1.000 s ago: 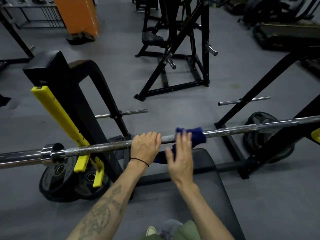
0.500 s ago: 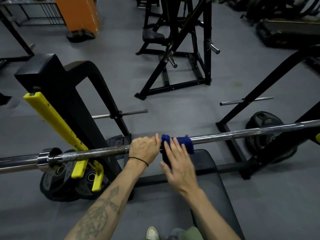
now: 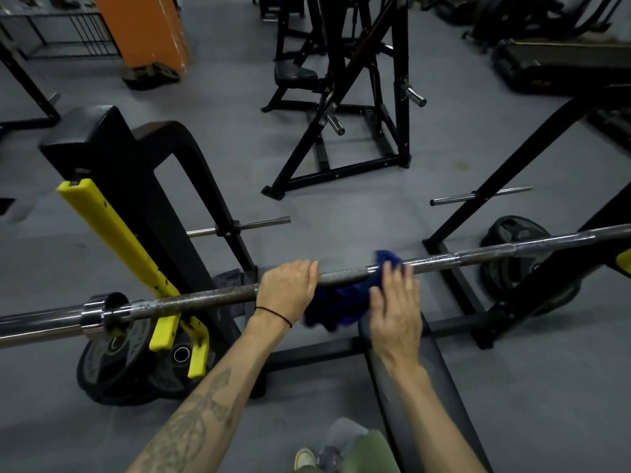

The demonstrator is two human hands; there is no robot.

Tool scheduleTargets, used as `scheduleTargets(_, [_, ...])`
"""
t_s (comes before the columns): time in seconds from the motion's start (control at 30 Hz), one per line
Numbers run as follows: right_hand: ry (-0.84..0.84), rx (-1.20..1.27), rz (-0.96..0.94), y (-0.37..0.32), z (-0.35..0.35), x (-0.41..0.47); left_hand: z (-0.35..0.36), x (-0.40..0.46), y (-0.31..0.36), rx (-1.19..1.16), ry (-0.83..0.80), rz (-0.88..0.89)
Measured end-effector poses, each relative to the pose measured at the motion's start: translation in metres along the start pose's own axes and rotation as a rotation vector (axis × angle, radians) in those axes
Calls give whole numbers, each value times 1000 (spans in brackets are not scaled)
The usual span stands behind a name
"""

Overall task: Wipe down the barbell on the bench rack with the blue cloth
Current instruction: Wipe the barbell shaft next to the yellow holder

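I have the barbell lying across the bench rack, running left to right. I judge the wiping is midway. My left hand grips the shaft, steadying it. My right hand, fingers straight, presses the blue cloth draped over the centre. Next, I'd push the cloth rightward along the bar.

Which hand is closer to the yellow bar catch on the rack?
Left. The left hand grips the barbell just right of the yellow bar catch. The right hand is farther right along the bar, against the blue cloth.
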State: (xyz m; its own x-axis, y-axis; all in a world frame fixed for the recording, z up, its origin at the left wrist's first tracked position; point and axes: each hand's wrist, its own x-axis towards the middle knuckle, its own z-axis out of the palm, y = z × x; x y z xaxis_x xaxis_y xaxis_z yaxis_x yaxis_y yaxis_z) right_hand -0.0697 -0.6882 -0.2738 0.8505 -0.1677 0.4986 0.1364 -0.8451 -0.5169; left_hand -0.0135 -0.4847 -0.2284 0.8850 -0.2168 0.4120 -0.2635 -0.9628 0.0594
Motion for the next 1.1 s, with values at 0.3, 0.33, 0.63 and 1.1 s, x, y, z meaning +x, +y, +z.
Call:
scheduleTargets(0.3, [-142, -88, -311, -11, 8, -10, 6, -1, 0, 3, 115, 67])
scheduleTargets(0.33, [-82, -77, -222, -4, 4, -6, 6, -1, -1, 7, 105, 55])
scheduleTargets(0.63, [-178, -44, -337, -25, 13, -13, 12, -2, -3, 40, 107, 100])
scheduleTargets(1.1, [-75, -31, -113, 10, 1, -7, 6, -1, 2, -42, 85, 68])
